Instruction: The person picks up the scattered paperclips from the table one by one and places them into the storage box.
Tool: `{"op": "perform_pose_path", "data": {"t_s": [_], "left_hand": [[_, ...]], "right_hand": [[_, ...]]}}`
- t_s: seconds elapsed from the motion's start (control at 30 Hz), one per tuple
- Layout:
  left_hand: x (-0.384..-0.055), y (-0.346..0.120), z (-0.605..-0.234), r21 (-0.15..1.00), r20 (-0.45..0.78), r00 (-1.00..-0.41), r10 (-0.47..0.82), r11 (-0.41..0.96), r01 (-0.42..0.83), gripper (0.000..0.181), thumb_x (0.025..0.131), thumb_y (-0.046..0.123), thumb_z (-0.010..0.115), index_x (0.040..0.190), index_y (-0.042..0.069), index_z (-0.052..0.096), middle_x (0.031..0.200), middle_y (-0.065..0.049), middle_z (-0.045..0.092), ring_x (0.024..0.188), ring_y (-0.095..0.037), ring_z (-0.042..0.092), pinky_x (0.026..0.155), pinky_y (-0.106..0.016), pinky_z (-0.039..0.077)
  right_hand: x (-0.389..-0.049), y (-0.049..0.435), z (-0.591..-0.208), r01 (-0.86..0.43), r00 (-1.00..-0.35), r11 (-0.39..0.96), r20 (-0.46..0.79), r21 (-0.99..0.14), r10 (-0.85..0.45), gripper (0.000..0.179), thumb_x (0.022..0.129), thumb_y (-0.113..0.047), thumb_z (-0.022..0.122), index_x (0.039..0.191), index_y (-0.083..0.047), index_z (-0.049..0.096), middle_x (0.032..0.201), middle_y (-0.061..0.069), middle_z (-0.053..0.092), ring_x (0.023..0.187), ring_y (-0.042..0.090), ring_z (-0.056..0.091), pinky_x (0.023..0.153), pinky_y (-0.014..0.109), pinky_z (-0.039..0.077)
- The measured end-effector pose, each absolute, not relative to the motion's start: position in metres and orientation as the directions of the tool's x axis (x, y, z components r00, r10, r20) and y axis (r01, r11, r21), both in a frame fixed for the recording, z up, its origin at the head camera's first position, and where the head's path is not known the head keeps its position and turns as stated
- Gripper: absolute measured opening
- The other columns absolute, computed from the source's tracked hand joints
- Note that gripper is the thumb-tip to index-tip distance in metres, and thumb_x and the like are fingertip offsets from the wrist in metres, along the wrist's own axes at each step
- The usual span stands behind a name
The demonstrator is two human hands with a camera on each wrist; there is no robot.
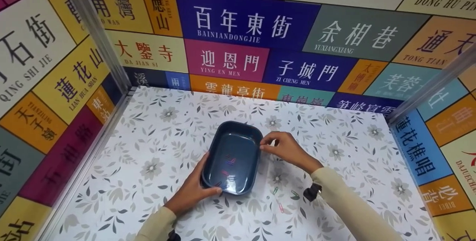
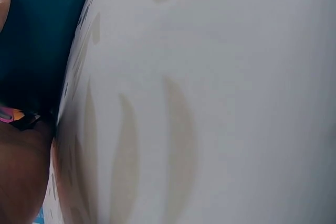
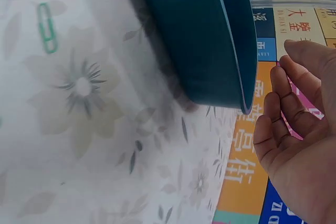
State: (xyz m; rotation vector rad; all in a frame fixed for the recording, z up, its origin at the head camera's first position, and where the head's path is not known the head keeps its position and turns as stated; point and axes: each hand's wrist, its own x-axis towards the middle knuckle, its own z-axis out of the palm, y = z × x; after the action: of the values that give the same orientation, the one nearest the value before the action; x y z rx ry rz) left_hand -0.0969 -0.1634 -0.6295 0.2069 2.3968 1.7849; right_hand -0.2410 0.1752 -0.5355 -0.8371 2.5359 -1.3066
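A dark blue rectangular dish (image 1: 232,140) with rounded corners stands on the table. Several small red, pink and blue pieces, apparently paper clips (image 1: 230,160), lie on its bottom. My left hand (image 1: 193,189) grips the dish at its near left corner, thumb over the near rim and fingers along the left side. Beside the right rim is my right hand (image 1: 280,146), thumb and forefinger tips close together; in the right wrist view its fingers (image 3: 283,103) are loosely bent, with nothing visible between them. A green paper clip (image 1: 275,190) and a pink paper clip (image 1: 280,207) lie right of the dish.
A white tabletop (image 1: 178,122) with a grey leaf and flower print lies under everything. Colourful panels (image 1: 245,21) with Chinese lettering stand behind it and at both sides, with clear strips (image 1: 100,40) at the corners. Another greenish clip (image 1: 294,193) lies near the right wrist.
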Motion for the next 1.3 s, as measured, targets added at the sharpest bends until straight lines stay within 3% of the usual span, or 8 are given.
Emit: {"op": "perform_pose_path", "data": {"t_s": [0.2,0.4,0.77,0.93,1.07,1.3], "left_hand": [[-0.098,-0.163,-0.633,0.954,-0.003,-0.981,0.193,0.294,0.055,0.128,0.085,0.036,0.098,0.179,0.02,0.013,0.184,-0.005,0.017,0.168,-0.032,0.017,0.135,-0.059,0.015],[-0.099,-0.161,-0.634,0.957,-0.014,-0.981,0.195,0.288,0.043,0.13,0.083,0.036,0.098,0.179,0.022,0.012,0.184,-0.004,0.017,0.168,-0.032,0.018,0.135,-0.059,0.015],[-0.097,-0.162,-0.633,0.961,-0.032,-0.982,0.184,0.275,0.02,0.131,0.083,0.035,0.099,0.18,0.025,0.011,0.184,0.001,0.017,0.169,-0.029,0.017,0.135,-0.057,0.013],[-0.098,-0.163,-0.634,0.967,-0.03,-0.983,0.182,0.254,0.018,0.131,0.083,0.031,0.099,0.18,0.024,0.011,0.184,0.002,0.018,0.169,-0.027,0.017,0.135,-0.057,0.013],[-0.098,-0.164,-0.633,0.963,-0.034,-0.983,0.179,0.27,0.016,0.13,0.083,0.03,0.099,0.179,0.022,0.012,0.184,-0.002,0.017,0.169,-0.03,0.016,0.135,-0.058,0.013],[-0.098,-0.163,-0.63,0.954,-0.053,-0.983,0.178,0.299,0.002,0.13,0.083,0.03,0.099,0.179,0.022,0.012,0.184,-0.005,0.017,0.169,-0.032,0.016,0.135,-0.057,0.013]], "right_hand": [[-0.223,0.199,-0.54,-0.399,-0.86,0.463,0.148,-0.791,-0.488,0.006,0.099,-0.015,0.084,0.104,-0.015,0.086,0.101,-0.003,0.079,0.095,0.017,0.067,0.084,0.037,0.053],[-0.203,0.221,-0.55,-0.429,-0.865,0.455,0.209,-0.78,-0.457,0.01,0.099,-0.012,0.084,0.102,-0.022,0.085,0.099,-0.004,0.078,0.095,0.024,0.068,0.083,0.039,0.053],[-0.168,0.246,-0.569,-0.491,-0.861,0.399,0.361,-0.774,-0.358,0.021,0.092,-0.001,0.087,0.098,-0.02,0.084,0.097,0.0,0.079,0.091,0.024,0.069,0.077,0.038,0.052],[-0.155,0.259,-0.579,-0.391,-0.914,0.442,0.287,-0.807,-0.285,0.021,0.093,-0.004,0.088,0.099,-0.024,0.084,0.1,-0.006,0.078,0.096,0.022,0.07,0.079,0.034,0.053],[-0.147,0.268,-0.586,-0.311,-0.946,0.472,0.223,-0.825,-0.234,0.015,0.094,-0.005,0.087,0.1,-0.018,0.084,0.102,-0.007,0.078,0.098,0.027,0.069,0.082,0.031,0.053],[-0.136,0.278,-0.597,-0.344,-0.939,0.472,0.295,-0.812,-0.176,0.014,0.089,0.0,0.089,0.098,-0.01,0.084,0.097,-0.004,0.079,0.093,0.026,0.067,0.079,0.029,0.051]]}}
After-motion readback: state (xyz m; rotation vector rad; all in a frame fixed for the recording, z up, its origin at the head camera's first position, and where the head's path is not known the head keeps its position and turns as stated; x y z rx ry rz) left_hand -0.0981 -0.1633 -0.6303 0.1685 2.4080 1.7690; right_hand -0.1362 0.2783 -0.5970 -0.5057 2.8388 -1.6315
